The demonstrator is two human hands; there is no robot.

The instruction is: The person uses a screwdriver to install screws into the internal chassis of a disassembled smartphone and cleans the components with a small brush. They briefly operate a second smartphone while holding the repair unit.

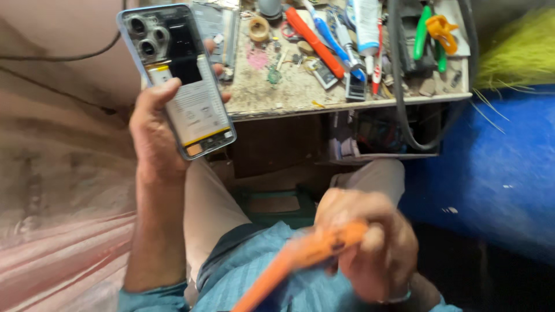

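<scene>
Fingers of left hand (155,136) curl round the edges of an opened phone (176,78), thumb laid across its middle, gripping it firmly at upper left of frame. Phone has back cover off: camera rings at top, dark board below, pale battery w/ yellow strip near bottom, thin light-blue frame. It tilts slightly, held above the left knee, overlapping the bench's left edge.

Right hand (370,242), lower centre, is closed in a fist round an orange tool (300,260); tool is motion-blurred, long and flat-looking, running down-left toward bottom edge. Exact kind can't be told.

Workbench (277,95) sits at top centre: worn, stained pale top, scratched and dusty, crowded w/ small stuff. On it: a red-orange handled tool (312,40), blue-handled tool (326,32), white tube (367,20), green and orange clip (436,29) at upper right, a tape roll (259,28). Thick black cable (399,86) loops down over the bench's right side. Open shelf under the top is dark, contents unclear.

Blue surface (497,167) fills right side; yellow-green bristles (514,46) at upper right corner. Pinkish wall (58,144) at left, rough texture. Person wears teal shirt, beige trousers.
</scene>
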